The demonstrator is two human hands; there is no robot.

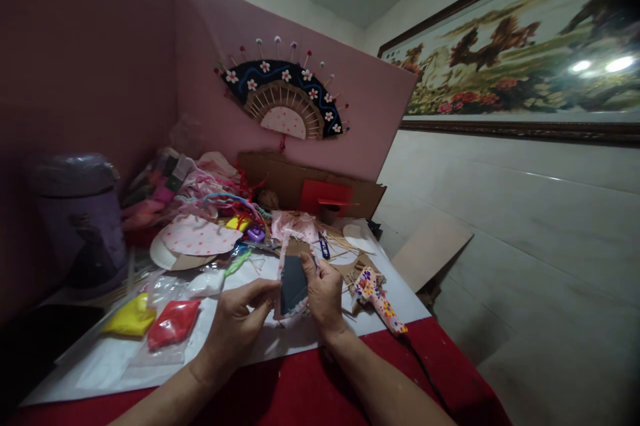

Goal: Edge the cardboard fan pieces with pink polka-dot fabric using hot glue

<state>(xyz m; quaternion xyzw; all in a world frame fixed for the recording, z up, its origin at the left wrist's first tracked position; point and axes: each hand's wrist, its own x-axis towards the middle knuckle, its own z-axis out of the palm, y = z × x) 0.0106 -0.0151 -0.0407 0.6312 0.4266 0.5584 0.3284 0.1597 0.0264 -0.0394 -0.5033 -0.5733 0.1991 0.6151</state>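
Note:
Between my hands is a flat cardboard piece (294,285) with a dark grey face, bare brown card at its upper end and pale pink fabric along its edges. My right hand (325,289) grips its right side, the thumb pressed on the dark face. At the lower left edge, my left hand (245,316) pinches the border between thumb and fingertips. Just right of my right hand lies a glue gun (377,299) with a flowered cover, its cord trailing over the red cloth. Spotted pink fabric (295,226) lies behind the piece.
A decorated fan (285,99) hangs on the pink board. Yellow (131,316) and red packets (174,325) lie at left, near a purple container (83,226). Round fabric-covered pieces (200,239), a blue cutter (324,246), thin sticks and heaped craft materials (200,179) fill the back.

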